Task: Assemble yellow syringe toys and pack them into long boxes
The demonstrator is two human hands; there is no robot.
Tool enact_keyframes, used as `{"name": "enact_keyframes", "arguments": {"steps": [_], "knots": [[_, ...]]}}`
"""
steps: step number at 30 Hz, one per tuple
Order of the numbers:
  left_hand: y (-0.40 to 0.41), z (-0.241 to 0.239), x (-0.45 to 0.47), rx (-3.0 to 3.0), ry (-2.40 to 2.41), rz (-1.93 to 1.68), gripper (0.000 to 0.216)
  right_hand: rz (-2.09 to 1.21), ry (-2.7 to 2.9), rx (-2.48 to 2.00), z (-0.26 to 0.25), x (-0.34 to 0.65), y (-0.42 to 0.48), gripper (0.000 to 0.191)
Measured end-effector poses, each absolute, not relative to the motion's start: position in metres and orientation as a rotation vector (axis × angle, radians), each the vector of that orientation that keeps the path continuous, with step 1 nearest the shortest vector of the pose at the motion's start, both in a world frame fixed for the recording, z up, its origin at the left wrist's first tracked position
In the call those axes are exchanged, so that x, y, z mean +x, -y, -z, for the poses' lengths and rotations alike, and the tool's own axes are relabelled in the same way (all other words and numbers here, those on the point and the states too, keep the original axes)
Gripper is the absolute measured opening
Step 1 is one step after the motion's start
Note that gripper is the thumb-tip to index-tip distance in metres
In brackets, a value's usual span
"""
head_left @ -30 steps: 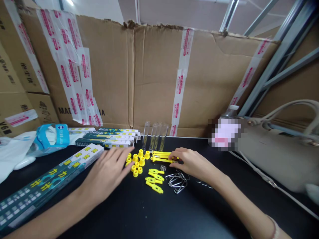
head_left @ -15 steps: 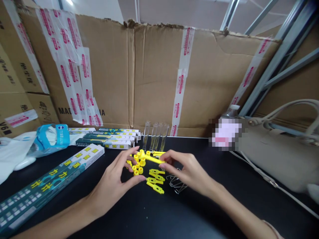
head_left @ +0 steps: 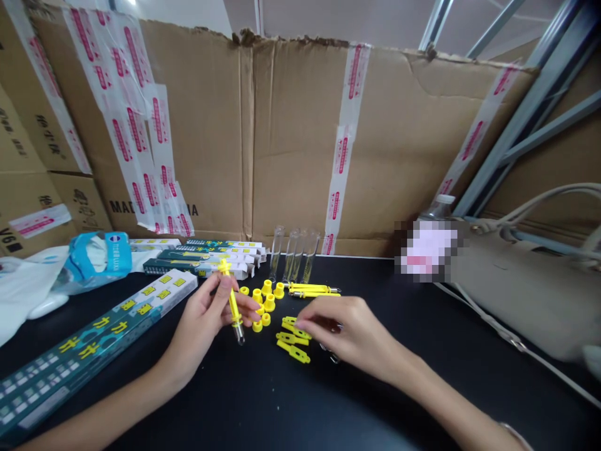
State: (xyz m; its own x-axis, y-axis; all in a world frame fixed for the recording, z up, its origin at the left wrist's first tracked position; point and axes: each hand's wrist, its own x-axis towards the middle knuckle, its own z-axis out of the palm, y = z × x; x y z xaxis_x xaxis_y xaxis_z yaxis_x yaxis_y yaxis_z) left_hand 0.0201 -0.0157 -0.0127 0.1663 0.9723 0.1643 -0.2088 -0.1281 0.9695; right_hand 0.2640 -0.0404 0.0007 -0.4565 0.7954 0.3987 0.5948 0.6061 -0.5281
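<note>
Black table (head_left: 282,407) | yellow rod (head_left: 231,300), clear tip, near-upright | left hand (head_left: 201,326) pinching

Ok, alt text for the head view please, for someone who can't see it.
The left hand holds a yellow stick nearly upright over a black table, while the right hand has its fingertips at flat yellow clips. Small yellow caps and clear tubes lie just beyond them.

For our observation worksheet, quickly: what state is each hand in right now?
Left hand: closed on a yellow rod, held nearly upright.
Right hand: palm down, fingertips at the yellow clips; grip cannot be told.
</note>
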Motion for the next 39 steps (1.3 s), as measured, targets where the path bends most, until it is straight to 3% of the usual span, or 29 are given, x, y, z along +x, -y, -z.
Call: {"name": "enact_keyframes", "arguments": {"steps": [5, 8, 17, 27, 34, 39], "knots": [[0.019, 0.013, 0.023, 1.303, -0.892, -1.155, 0.044, -0.554, 2.278, -1.295, -0.024, 0.3, 0.027, 0.032], [0.02, 0.016, 0.024, 1.327, -0.937, -1.112, 0.046, -0.666, 2.312, -1.366, -0.027, 0.317, 0.021, 0.02], [0.013, 0.022, 0.023, 1.181, -0.868, -1.05, 0.052, -0.778, 2.317, -1.422, -0.02, 0.335, 0.011, 0.018], [0.017, 0.025, 0.027, 1.239, -0.878, -1.038, 0.05, -0.544, 2.36, -1.128, 0.001, 0.287, 0.023, 0.016], [0.023, 0.018, 0.028, 1.275, -0.887, -1.039, 0.049, -0.505, 2.391, -1.04, 0.021, 0.258, 0.037, 0.034], [0.026, 0.016, 0.029, 1.301, -0.898, -1.025, 0.043, -0.497, 2.422, -1.012, 0.02, 0.256, 0.038, 0.023]]}}
